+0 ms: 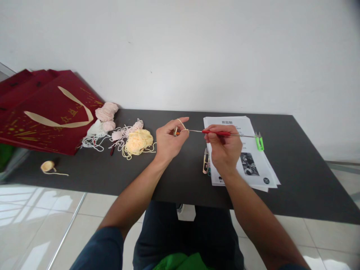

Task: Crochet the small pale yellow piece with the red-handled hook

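My right hand (226,150) is closed around the red handle of a crochet hook (216,132), held sideways above the printed sheets. The hook's thin metal shaft points left and its tip meets my left hand (172,139). Pale yellow yarn (180,122) runs over the raised index finger of that hand, whose thumb and other fingers are closed on it. Something small and orange shows between those fingers, too small to make out. A yellow yarn ball (138,141) with loose strands lies left of my left hand.
Printed sheets (231,170) lie under my right hand, with green thread snips (259,141) at their right and beige snips (205,162) at their left. Pink yarn (107,111) and white yarn (95,129) lie by dark red bags (50,112). A small cream piece (47,166) sits front left.
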`<state>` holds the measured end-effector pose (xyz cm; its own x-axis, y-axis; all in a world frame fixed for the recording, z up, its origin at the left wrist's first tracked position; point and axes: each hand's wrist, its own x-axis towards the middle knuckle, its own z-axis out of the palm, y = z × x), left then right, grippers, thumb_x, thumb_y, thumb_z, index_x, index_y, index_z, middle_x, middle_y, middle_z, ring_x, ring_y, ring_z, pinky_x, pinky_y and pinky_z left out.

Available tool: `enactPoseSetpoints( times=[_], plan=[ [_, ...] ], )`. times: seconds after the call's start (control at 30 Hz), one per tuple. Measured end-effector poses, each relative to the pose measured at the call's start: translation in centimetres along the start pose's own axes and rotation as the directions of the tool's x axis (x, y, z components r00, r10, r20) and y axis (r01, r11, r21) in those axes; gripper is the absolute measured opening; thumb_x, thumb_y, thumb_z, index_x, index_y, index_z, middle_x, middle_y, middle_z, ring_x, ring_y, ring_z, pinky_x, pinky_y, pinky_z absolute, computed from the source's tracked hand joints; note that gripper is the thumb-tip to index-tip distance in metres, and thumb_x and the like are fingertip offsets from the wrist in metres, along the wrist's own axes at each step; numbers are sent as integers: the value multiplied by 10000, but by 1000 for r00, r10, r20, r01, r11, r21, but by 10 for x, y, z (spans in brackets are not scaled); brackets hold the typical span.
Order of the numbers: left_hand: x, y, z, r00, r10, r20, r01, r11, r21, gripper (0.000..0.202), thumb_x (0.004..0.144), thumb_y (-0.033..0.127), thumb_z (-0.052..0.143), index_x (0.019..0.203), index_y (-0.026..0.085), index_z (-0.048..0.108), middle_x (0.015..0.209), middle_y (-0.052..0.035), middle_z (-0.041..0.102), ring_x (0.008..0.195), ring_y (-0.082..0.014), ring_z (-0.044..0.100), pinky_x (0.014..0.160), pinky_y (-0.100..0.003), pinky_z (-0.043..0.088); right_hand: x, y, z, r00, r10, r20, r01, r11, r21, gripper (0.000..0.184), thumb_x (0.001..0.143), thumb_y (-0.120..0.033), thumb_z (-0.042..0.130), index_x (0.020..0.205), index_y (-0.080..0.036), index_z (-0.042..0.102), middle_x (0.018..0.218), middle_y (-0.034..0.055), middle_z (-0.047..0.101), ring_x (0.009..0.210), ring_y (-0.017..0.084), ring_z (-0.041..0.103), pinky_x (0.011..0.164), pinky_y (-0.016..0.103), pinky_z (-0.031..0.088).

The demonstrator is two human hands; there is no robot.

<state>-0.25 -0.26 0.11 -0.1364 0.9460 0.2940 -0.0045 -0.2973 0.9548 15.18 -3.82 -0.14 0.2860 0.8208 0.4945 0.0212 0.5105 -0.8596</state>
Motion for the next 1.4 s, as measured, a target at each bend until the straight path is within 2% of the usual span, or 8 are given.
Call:
enactPoseSetpoints(
  times=[0.1, 0.37, 0.57, 0.77, 0.97, 1.17, 1.3, 1.4],
  plan=[
    [2, -1, 0, 999, -26, 32, 28, 996, -88, 332, 677, 96, 744, 963, 235, 840, 676, 28, 621, 589, -92, 489, 582, -259, 385, 4, 2, 0, 995, 93, -20, -89, 983, 160, 122, 894, -270, 779, 916, -257, 660, 897, -13, 759, 643, 114, 637, 576, 279, 500],
    [9, -6, -5, 977, -106, 187, 156, 948, -277, 352, 654, 93, 764, 961, 243, 845, 670, 26, 634, 607, -86, 487, 601, -250, 376, 9, 4, -2, 982, 186, 17, -181, 927, 328, 182, 846, -285, 833, 885, -254, 658, 857, -25, 752, 640, 102, 636, 563, 253, 515],
    [5, 0, -1, 978, -143, 151, 180, 945, -273, 274, 664, 209, 869, 934, 241, 835, 712, 14, 668, 636, -94, 539, 647, -257, 442, 11, 15, -3, 931, 363, 49, -353, 853, 385, 179, 865, -351, 821, 908, -248, 681, 897, -17, 783, 712, 99, 705, 643, 228, 624],
    [2, 1, 0, 983, -147, 107, 170, 954, -246, 191, 693, 241, 884, 876, 231, 828, 712, 18, 656, 632, -83, 517, 634, -244, 418, 6, 15, 6, 882, 471, 24, -429, 781, 455, 186, 822, -327, 864, 910, -231, 731, 885, -18, 803, 757, 88, 747, 734, 196, 666],
    [4, -2, -1, 989, -138, 57, 147, 967, -210, 129, 717, 238, 847, 842, 223, 822, 706, 12, 668, 609, -86, 488, 602, -251, 393, 3, 14, 10, 878, 478, 10, -434, 787, 439, 195, 813, -341, 870, 896, -229, 734, 886, -8, 807, 755, 103, 751, 728, 225, 681],
    [5, -3, 1, 983, -163, 89, 182, 944, -274, 469, 672, 180, 861, 1131, 255, 805, 838, 18, 704, 682, -76, 569, 676, -240, 470, 1, 22, 11, 895, 444, 39, -419, 809, 412, 164, 878, -348, 812, 940, -233, 713, 923, -14, 804, 780, 87, 756, 771, 210, 674],
    [5, -2, 1, 981, -176, 83, 193, 942, -273, 501, 658, 166, 873, 1146, 256, 803, 831, 24, 701, 683, -71, 573, 680, -236, 478, 0, 18, 15, 900, 435, -9, -392, 819, 420, 176, 850, -341, 836, 916, -229, 717, 892, -10, 805, 752, 100, 755, 737, 227, 677],
    [5, -2, 1, 983, -166, 78, 181, 945, -273, 465, 674, 193, 882, 1129, 255, 806, 814, 26, 705, 694, -78, 587, 704, -246, 492, -3, 9, 19, 936, 341, -85, -289, 884, 368, 131, 864, -312, 822, 921, -233, 734, 882, -6, 809, 738, 116, 763, 717, 255, 680]
  ],
)
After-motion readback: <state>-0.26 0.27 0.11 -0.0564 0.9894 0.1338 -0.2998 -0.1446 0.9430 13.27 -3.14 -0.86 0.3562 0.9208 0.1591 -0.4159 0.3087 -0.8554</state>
